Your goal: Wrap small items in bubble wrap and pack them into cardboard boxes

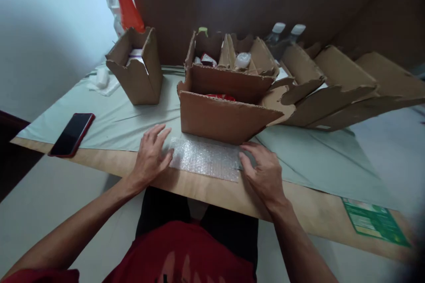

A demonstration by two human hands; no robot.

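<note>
We note our left hand (151, 157) lying flat, fingers spread, fingertips pressing the left edge of a bubble wrap sheet (206, 158). The sheet is clear, dimpled, roughly rectangular, and lies flat on the counter (212, 194) between both grips, near the front edge. Its long axis runs from one grip to the other, slightly tilted down toward the right. Our right hand (264, 172) rests on the sheet's right end, fingers loosely spread and bent; whether the thumb pinches the edge we cannot tell, since the hand covers that corner.

Well left of the left grip lies a dark phone (72, 134). Just beyond both grips, touching the sheet's far edge, stands an open cardboard box (222, 117); only a strip of something red shows inside. Further beyond the left grip stands a smaller box (137, 68). Flattened cardboard (335, 93) spreads beyond the right grip, its far end blurred.
</note>
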